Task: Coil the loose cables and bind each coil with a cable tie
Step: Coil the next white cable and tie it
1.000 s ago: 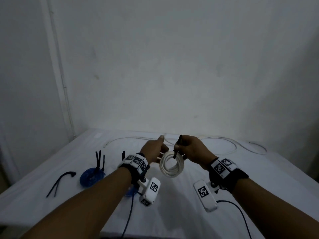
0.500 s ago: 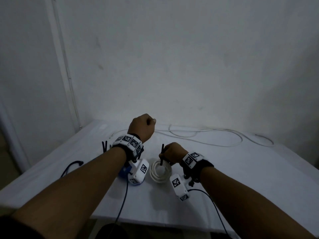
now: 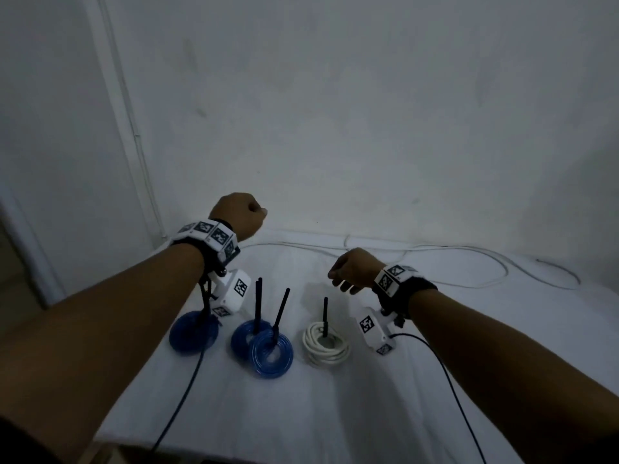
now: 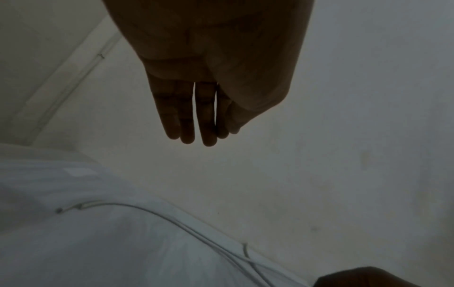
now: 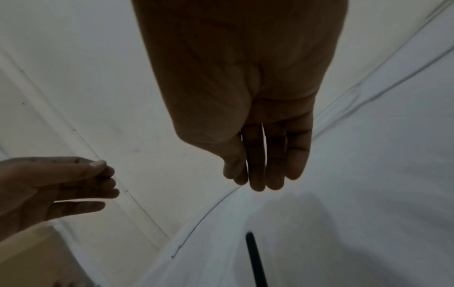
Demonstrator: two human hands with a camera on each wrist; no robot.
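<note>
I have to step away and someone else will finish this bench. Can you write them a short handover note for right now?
Left hand: raised above the table, fingers straight, holding nothing.
Right hand: above the white coil, fingers relaxed, empty.
Done: three blue coils and the white coil lie in a row on the table, each with a black cable tie standing up from it.
Left: the loose white cable strung along the back of the table is uncoiled and needs a tie. No spare tie is in view.
</note>
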